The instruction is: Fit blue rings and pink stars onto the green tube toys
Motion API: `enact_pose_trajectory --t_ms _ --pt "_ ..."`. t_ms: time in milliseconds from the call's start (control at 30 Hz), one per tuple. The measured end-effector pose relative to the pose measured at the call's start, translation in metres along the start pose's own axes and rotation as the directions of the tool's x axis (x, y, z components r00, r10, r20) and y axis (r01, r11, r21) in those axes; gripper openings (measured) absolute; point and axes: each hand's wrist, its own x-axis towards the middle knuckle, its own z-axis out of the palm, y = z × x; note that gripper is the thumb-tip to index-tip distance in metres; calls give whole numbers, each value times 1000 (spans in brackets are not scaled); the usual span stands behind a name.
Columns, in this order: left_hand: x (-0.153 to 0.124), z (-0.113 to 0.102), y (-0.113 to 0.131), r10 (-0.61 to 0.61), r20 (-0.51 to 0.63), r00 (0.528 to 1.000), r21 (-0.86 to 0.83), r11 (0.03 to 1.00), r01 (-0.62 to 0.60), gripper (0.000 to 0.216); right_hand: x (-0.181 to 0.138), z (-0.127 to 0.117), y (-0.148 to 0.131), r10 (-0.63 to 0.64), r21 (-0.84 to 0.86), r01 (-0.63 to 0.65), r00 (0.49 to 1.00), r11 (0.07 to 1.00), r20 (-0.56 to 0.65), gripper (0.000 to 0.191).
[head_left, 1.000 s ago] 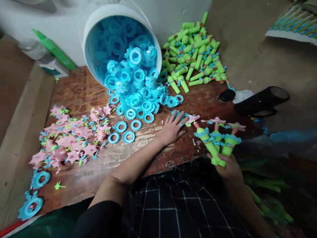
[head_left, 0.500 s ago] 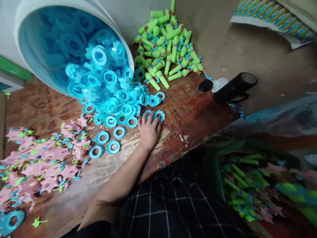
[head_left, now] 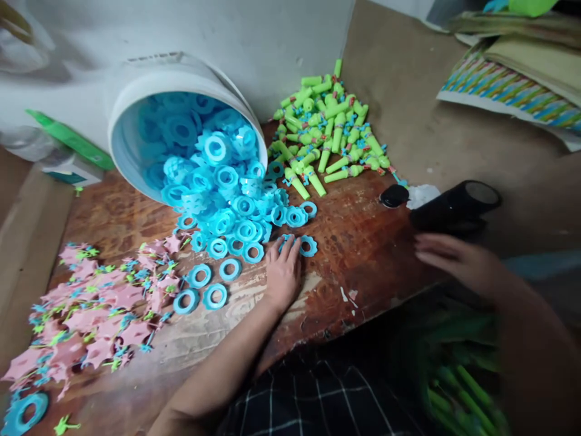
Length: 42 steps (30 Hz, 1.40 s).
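Note:
My left hand (head_left: 282, 274) lies flat on the wooden board (head_left: 363, 242), fingertips touching two blue toothed rings (head_left: 303, 245). A tipped white bucket (head_left: 149, 91) spills a pile of blue rings (head_left: 227, 194) just beyond it. My right hand (head_left: 458, 261), blurred, hovers empty with fingers apart over the board's right edge, close to a black cylinder (head_left: 456, 209). Green toy handles (head_left: 331, 133) are heaped at the back. Pink star pieces (head_left: 91, 309) lie at the left.
A black cap (head_left: 394, 195) and white scrap (head_left: 421, 195) lie by the cylinder. More green pieces (head_left: 454, 387) lie low on the right beside my checked lap. Striped printed sheets (head_left: 508, 91) are at the far right. A green-topped box (head_left: 72, 172) stands by the wall.
One second ago my right hand held a bunch of green toys; then it left view, and now it has come back empty near the black cylinder. My left hand has stayed on the rings.

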Motion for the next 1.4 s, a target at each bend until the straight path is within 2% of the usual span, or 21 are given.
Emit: enact_pose_trajectory --t_ms 67,133,233,300,367,467,533,600,633,700,767,867,933,1033,1100,1133,1167,1233,1300,1333,1400 --pt "-1 0 0 34 -2 999 -8 999 -34 42 71 40 -29 -73 57 70 995 996 63 36" --pt "-1 0 1 50 -4 999 -30 998 -50 39 138 87 -68 -143 39 140 988 989 55 48" --pt "-2 -4 4 34 -43 999 -77 996 -37 31 200 148 -121 -176 -40 179 982 983 67 47" --pt "-5 -9 6 24 -80 997 -118 992 -34 29 210 171 -140 -197 -80 205 975 975 100 44" --pt "-12 -15 6 -27 -104 994 -191 981 7 29 201 179 -143 -226 -107 243 962 964 151 45" --pt "-29 -25 8 -275 -108 955 -396 894 212 29 171 173 -127 -260 -116 291 939 950 226 49" --pt "-39 -31 9 -509 -63 858 -573 722 387 27 148 163 -110 -275 -102 307 929 946 249 51" --pt "-43 -38 12 -720 43 692 -759 427 491 30 120 153 -94 -291 16 296 928 955 231 55" --pt "-43 -42 13 -791 115 601 -846 239 476 34 103 149 -88 -295 151 267 932 952 213 57" --pt "-38 -51 13 -848 271 456 -943 -139 301 42 66 143 -81 -318 394 198 909 898 268 59" --pt "-29 -61 14 -832 386 399 -917 -394 65 42 24 141 -84 -440 485 238 822 841 361 57" --pt "-21 -73 18 -765 470 440 -838 -544 -50 40 -32 147 -100 -625 486 416 652 769 429 50" --pt "-23 -77 23 -745 450 492 -853 -523 -12 46 -55 155 -112 -662 472 472 611 744 433 49" --pt "-36 -82 33 -741 378 555 -913 -397 92 61 -73 164 -124 -645 521 424 665 741 376 49" --pt "-47 -86 39 -725 352 592 -929 -350 123 78 -80 167 -131 -562 628 235 728 742 392 47" --pt "-53 -88 41 -712 346 611 -930 -346 124 86 -82 168 -135 -495 683 66 739 727 456 46" --pt "-58 -91 43 -699 340 630 -930 -347 117 91 -85 169 -139 -426 711 -141 715 689 554 47" --pt "-67 -98 41 -662 336 670 -930 -345 126 92 -90 171 -149 -330 640 -542 563 545 758 53" --pt "-73 -105 30 -634 313 707 -947 -261 185 82 -94 175 -161 -291 507 -762 419 402 860 57" --pt "-76 -109 20 -642 275 716 -961 -153 232 73 -96 177 -166 -274 469 -807 390 358 879 57" --pt "-81 -119 -9 -697 93 711 -909 233 347 58 -100 182 -176 -238 447 -827 385 340 892 54"
